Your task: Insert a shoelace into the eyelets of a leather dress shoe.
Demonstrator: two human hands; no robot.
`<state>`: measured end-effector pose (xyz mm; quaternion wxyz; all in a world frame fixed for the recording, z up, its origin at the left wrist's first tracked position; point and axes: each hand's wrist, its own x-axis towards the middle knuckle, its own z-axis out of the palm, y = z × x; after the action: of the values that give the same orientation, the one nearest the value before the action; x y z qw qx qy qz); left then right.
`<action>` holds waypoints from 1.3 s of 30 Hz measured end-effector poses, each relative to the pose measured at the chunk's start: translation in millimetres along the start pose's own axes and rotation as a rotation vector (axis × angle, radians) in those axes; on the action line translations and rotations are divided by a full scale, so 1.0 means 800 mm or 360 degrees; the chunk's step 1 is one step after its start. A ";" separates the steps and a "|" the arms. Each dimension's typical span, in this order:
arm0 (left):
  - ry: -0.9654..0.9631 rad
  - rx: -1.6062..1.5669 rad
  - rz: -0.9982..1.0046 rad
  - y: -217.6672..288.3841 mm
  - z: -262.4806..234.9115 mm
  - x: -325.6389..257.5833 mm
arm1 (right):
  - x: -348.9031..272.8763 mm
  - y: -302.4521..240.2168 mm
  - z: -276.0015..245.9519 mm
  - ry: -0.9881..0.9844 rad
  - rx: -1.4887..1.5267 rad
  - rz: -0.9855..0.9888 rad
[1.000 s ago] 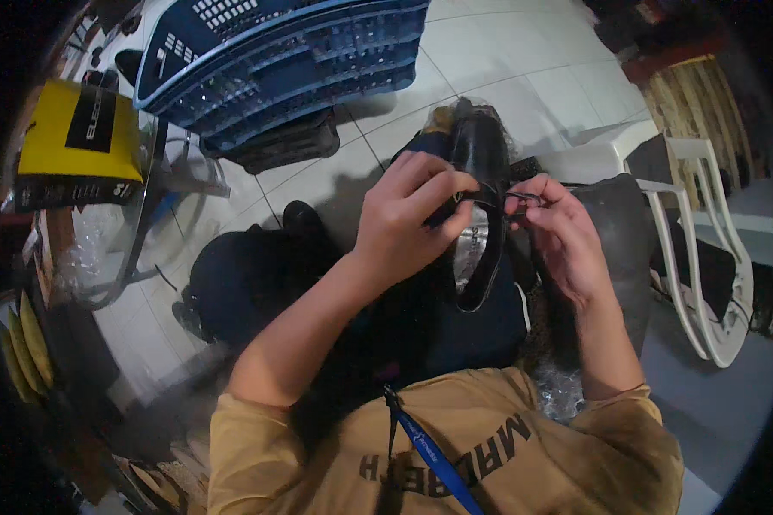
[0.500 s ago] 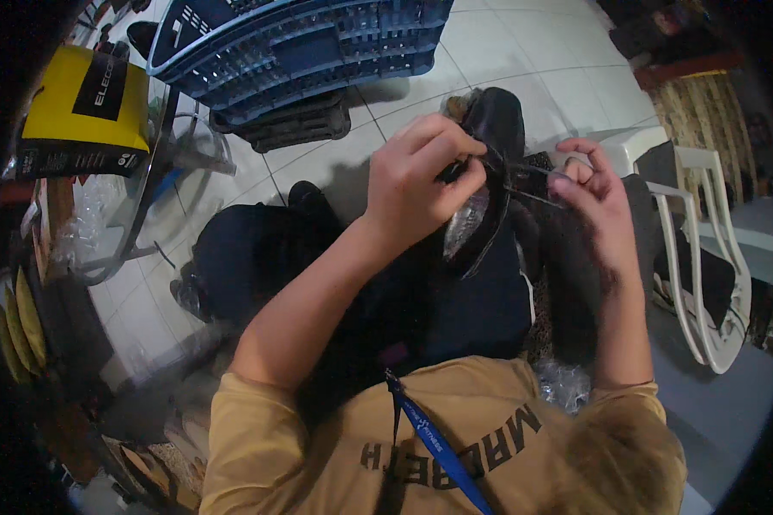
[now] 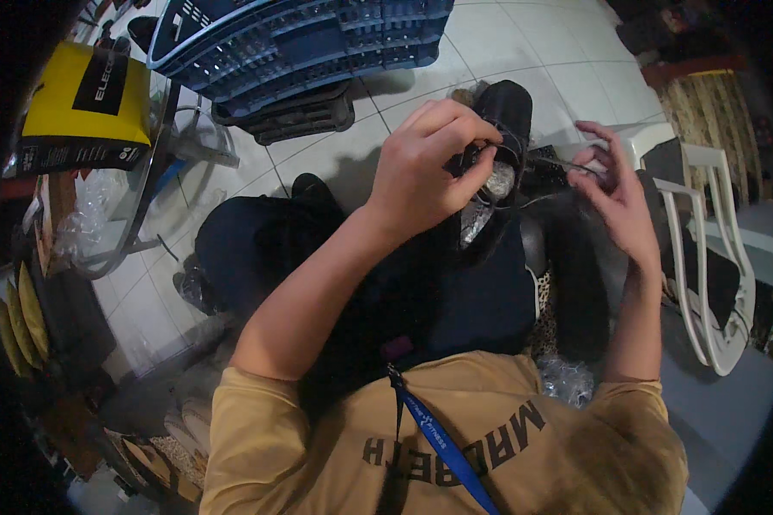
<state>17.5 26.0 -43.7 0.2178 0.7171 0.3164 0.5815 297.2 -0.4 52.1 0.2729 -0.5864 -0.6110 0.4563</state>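
A black shoe [image 3: 505, 105] rests on my lap, its toe pointing away from me. Crinkled clear-plastic stuffing [image 3: 499, 182] shows in its opening. At the shoe's left side my left hand [image 3: 425, 167] is closed, thumb and forefinger pinching a dark shoelace beside the opening. Thin lace strands [image 3: 545, 160] loop across the shoe and run out to the right. They end at my right hand [image 3: 617, 193], which curls its fingers around the lace with the forefinger raised. Exactly how the lace lies between those fingers is partly hidden.
A blue plastic crate [image 3: 309, 56] stands ahead on a black crate [image 3: 305, 116]. To the left are a yellow-and-black bag [image 3: 86, 99] and a curved metal frame [image 3: 146, 202]. A white plastic chair [image 3: 726, 257] stands on the right, and crumpled clear plastic [image 3: 567, 378] lies near my right elbow.
My right hand has shifted slightly right and toward me, drawing the lace strands outward. The shoe has tilted, so more of its opening and stuffing shows. My left hand keeps its pinch.
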 end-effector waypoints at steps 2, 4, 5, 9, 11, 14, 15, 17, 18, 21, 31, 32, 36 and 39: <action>-0.0047 -0.0018 -0.0022 0.003 -0.001 0.003 | 0.003 0.017 0.012 0.0268 -0.0191 -0.0225; -0.0096 -0.0019 -0.0048 0.002 -0.001 0.001 | -0.002 0.013 0.033 0.0646 -0.0569 -0.0615; -0.0101 -0.0073 -0.0079 0.001 0.002 -0.001 | -0.010 0.005 0.044 0.0652 -0.0568 -0.0610; -0.0093 -0.0167 -0.0154 0.007 0.003 -0.001 | -0.015 -0.033 0.085 0.0434 -0.1157 -0.0981; -0.0075 -0.0196 -0.0219 0.005 0.001 -0.006 | -0.008 -0.035 0.101 0.0376 -0.1324 -0.0993; -0.0092 -0.0224 -0.0310 0.008 -0.002 -0.003 | -0.008 -0.030 0.106 0.0314 -0.1336 -0.0861; -0.0120 -0.0204 -0.0348 0.009 -0.005 -0.003 | -0.007 -0.032 0.104 0.0311 -0.1335 -0.0869; -0.0094 -0.0390 -0.0495 0.010 -0.009 -0.002 | -0.008 -0.039 0.095 0.0268 -0.1206 -0.0952; -0.0077 -0.0591 -0.0641 0.011 -0.008 -0.001 | -0.010 -0.041 0.090 0.0267 -0.1212 -0.0951; -0.0129 -0.0858 -0.1019 0.015 -0.017 0.006 | -0.021 -0.038 0.072 0.0289 -0.1099 -0.1155; -0.0177 -0.1214 -0.1358 0.008 -0.028 0.012 | -0.088 0.044 -0.020 0.0174 -0.0334 -0.0183; -0.0202 -0.1294 -0.1400 0.007 -0.033 0.012 | -0.099 0.047 -0.037 -0.0256 -0.0458 0.0104; -0.0337 -0.1418 -0.1592 0.021 -0.043 0.023 | -0.112 0.031 -0.026 -0.1275 -0.1036 0.0647; -0.0532 -0.1425 -0.1576 0.018 -0.047 0.028 | -0.095 0.043 -0.005 -0.0371 -0.0742 0.0105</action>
<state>-13.7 29.2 -9.7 0.7791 0.4092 0.2981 0.3698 329.1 -76.4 38.9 0.0430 -0.5966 -0.7076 0.3763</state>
